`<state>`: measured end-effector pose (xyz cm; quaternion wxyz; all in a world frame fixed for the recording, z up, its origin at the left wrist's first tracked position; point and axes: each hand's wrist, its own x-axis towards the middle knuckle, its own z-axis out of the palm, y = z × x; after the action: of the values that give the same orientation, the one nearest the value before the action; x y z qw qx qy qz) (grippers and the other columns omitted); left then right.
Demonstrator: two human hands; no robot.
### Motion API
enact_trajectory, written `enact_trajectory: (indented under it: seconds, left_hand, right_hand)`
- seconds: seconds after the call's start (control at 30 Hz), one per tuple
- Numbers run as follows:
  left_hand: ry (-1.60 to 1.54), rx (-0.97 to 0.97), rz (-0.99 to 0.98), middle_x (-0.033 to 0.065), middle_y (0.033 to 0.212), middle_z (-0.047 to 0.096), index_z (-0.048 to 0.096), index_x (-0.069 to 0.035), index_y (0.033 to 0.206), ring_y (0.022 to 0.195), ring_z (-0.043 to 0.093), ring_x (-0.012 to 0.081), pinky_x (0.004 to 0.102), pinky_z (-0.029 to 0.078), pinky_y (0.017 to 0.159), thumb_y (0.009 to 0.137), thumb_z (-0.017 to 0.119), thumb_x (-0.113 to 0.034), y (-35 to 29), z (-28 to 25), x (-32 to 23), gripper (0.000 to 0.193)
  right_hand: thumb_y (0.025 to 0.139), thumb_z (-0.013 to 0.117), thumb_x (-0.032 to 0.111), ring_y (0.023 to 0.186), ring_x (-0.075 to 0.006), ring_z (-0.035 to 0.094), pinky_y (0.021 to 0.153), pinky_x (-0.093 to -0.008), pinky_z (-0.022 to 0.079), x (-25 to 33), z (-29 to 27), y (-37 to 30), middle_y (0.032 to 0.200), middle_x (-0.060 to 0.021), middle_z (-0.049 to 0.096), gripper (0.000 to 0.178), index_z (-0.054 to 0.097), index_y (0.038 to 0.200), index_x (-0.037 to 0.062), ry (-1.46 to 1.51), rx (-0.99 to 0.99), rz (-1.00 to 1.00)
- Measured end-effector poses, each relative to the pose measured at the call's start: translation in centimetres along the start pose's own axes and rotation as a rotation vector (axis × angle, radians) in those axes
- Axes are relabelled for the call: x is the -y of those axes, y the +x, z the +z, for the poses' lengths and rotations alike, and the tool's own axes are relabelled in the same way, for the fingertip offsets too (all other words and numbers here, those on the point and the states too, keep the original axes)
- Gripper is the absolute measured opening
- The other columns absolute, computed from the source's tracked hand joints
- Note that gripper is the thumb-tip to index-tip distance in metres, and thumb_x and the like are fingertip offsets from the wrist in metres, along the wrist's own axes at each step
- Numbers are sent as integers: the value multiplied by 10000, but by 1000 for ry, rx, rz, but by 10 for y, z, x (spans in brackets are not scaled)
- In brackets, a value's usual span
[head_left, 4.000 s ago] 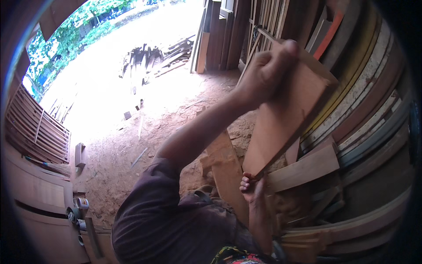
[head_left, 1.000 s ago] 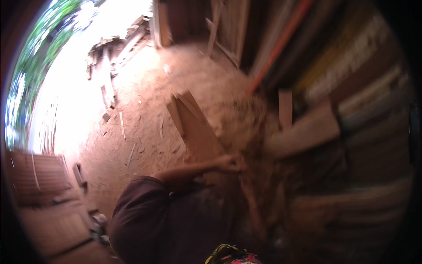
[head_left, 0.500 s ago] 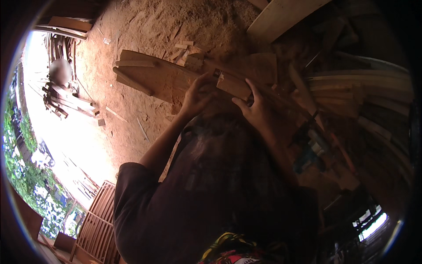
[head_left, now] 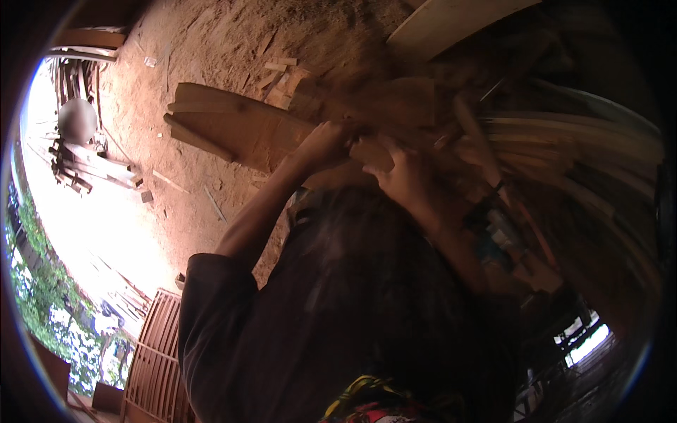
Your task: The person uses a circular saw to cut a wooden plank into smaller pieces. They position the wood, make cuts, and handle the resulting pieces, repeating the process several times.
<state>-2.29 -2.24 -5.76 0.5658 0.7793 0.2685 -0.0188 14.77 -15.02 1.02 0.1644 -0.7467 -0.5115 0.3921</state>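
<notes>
A short rectangular wooden block [head_left: 369,151] is between my hands, over a long board set across in front of me. My right hand [head_left: 403,173] is closed on the block's right end, with the thumb along its near side. At the block's left end is my left hand [head_left: 326,146], its fingers bent and pressed against a dark part there. Shadow and blur hide the fingertips. Beneath and to the left stretches the wide wooden board [head_left: 264,134], with narrow strips along its edges.
Sawdust and wood scraps [head_left: 282,70] cover the ground beyond. Stacked planks [head_left: 557,134] lie on the right, near a blue-green power tool [head_left: 493,250]. A slatted wooden frame [head_left: 155,352] stands at lower left. Another person [head_left: 76,127] is by a woodpile at far left.
My left hand has moved right and closed at the block's left end; before, its fingers were apart. My right hand, still holding the block, has shifted slightly. The whole view has moved a little.
</notes>
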Motion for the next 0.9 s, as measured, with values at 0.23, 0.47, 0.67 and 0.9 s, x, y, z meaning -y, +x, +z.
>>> enact_trajectory:
  seconds: [0.23,0.47,0.67,0.9]
  left_hand:
    - [115,-7,63,118,1056,733,695,-88,1179,938,728,344,468,579,811,745,736,18,-31,-52,-67,449]
    - [113,-58,50,120,1088,721,677,-92,1201,949,722,357,460,583,800,717,717,59,-23,-40,-32,509]
    - [66,-120,15,135,1118,718,673,-107,1238,976,721,368,477,581,807,732,684,78,-10,-8,12,539]
    - [90,-106,21,148,1200,722,641,-117,1350,1020,729,359,472,583,866,747,724,42,-14,-7,24,628]
  right_hand:
    - [796,859,199,1054,-440,704,889,-519,578,62,-40,-30,1169,-242,715,663,585,1381,53,31,-40,-7]
    - [823,828,171,1085,-427,701,903,-512,580,42,-8,-10,1221,-211,709,571,610,1340,65,85,-35,36]
    - [839,814,143,1109,-431,689,918,-512,575,-2,38,9,1236,-197,707,537,612,1331,64,144,-191,-114]
    - [829,862,215,1199,-413,658,975,-474,558,-7,36,13,1313,-217,673,688,554,1423,53,99,-112,-126]
